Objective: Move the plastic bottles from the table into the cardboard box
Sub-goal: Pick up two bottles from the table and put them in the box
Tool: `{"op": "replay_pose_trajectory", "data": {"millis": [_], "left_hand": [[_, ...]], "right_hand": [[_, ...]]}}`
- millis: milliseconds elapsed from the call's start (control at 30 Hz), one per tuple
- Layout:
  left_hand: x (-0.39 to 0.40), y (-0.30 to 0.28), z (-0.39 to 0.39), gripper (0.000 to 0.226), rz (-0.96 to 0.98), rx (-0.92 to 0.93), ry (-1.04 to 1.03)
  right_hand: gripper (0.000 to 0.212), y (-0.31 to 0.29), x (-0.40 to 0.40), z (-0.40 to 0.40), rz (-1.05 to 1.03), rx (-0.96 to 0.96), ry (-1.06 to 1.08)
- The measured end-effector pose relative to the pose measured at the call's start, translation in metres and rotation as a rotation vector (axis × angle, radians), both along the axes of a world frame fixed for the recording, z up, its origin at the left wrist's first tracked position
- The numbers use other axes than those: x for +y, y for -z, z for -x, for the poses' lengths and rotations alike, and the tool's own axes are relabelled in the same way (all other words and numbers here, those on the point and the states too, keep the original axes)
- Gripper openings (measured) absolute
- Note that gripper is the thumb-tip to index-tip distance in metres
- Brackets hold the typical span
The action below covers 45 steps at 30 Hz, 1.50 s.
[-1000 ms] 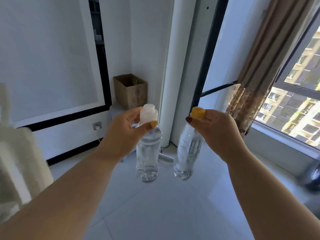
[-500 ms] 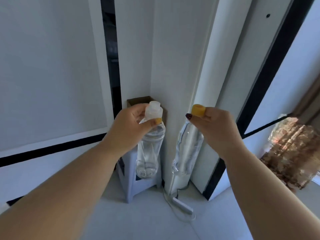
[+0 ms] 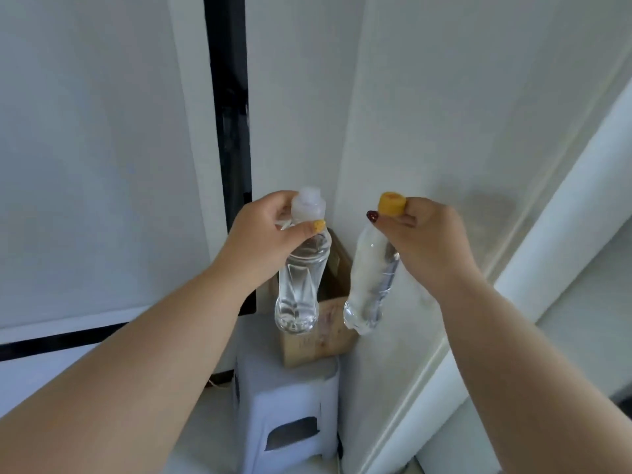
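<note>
Here, the left hand (image 3: 270,241) closes its grip around the neck of a clear bottle with a white cap (image 3: 301,268), which hangs upright at about 10 o'clock from frame centre, while the right hand (image 3: 431,244) pinches the neck of a second clear bottle with a yellow cap (image 3: 371,278), tilted slightly with its base swung toward 7 o'clock. Both bottles hang in the air in front of the open cardboard box (image 3: 325,333), which sits on a pale plastic stool (image 3: 284,398) at 6 o'clock, tucked into the corner of the white walls.
</note>
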<state>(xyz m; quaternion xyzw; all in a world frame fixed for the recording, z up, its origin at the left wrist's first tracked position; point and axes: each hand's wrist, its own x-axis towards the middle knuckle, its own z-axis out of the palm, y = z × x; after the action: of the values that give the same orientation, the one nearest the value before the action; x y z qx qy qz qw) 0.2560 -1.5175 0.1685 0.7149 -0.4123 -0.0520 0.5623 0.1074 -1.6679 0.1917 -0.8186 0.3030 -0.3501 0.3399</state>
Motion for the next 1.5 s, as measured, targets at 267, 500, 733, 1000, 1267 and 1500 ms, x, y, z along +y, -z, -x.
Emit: {"op": "replay_pose_trajectory", "data": {"millis": [267,500,733,1000,1267,1500], "left_hand": [[-0.125,0.044,-0.141,0.031,-0.144,0.052,0.006],[-0.208,0.134,-0.231,0.031,-0.353,0.165,-0.069],[-0.255,0.206,-0.283,0.03,-0.622,0.14,-0.111],[-0.271,0.258,-0.316,0.017,-0.96,-0.296,-0.073],[-0.264,0.28,-0.32,0.016,-1.076,-0.406,-0.104],[-0.258,0.271,-0.316,0.034,-1.063,-0.353,-0.086]], "right_hand": [[0.031,0.058,-0.123,-0.152,-0.099,0.071,0.011],[0.01,0.152,-0.195,-0.255,-0.24,0.222,-0.006],[0.01,0.24,-0.226,-0.321,-0.298,0.459,-0.032],[0.008,0.296,-0.246,-0.347,-0.286,0.559,-0.019],[0.014,0.299,-0.252,-0.36,-0.242,0.601,-0.017],[0.047,0.291,-0.249,-0.361,-0.196,0.627,-0.048]]}}
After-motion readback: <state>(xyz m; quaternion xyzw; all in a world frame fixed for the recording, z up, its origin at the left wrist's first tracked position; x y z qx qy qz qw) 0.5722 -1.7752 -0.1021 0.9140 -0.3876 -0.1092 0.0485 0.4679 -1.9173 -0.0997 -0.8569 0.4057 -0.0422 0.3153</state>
